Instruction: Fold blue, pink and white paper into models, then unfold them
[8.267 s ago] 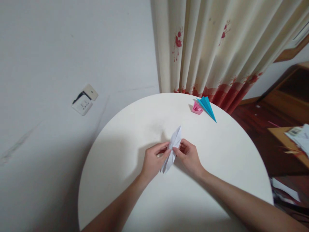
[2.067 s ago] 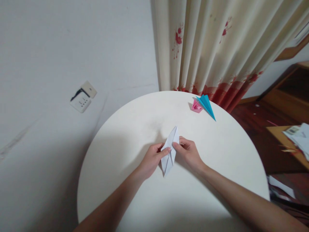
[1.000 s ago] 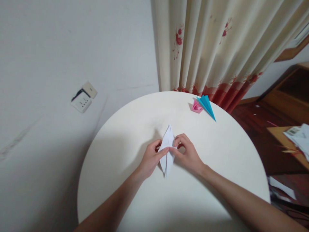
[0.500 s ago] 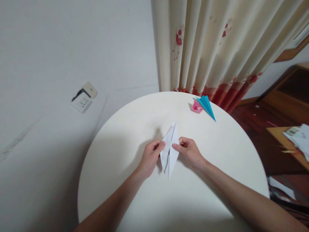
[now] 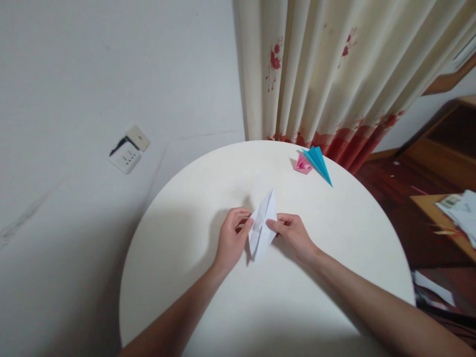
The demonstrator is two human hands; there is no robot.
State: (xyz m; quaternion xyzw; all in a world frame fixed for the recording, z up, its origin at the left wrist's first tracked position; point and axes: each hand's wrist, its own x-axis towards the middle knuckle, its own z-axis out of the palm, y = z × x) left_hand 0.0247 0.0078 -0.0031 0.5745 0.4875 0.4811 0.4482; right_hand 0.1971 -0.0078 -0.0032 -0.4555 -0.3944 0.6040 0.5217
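A folded white paper piece (image 5: 263,226), diamond-shaped with a centre crease, is held just above the round white table (image 5: 208,193). My left hand (image 5: 231,241) pinches its left edge between thumb and fingers. My right hand (image 5: 292,234) pinches its right edge. The paper's upper point aims away from me, and its lower point hangs between my two hands.
A pink folded paper shape (image 5: 303,163) and a blue folded paper shape (image 5: 318,163) lie at the table's far right edge. A cream curtain with red flowers (image 5: 334,74) hangs behind. A wall socket (image 5: 128,150) is on the left, and a wooden table with papers (image 5: 455,215) stands to the right.
Over the last second both hands have kept hold of the white paper. Its lower point has drawn up and looks shorter, and the piece has tilted slightly to the right.
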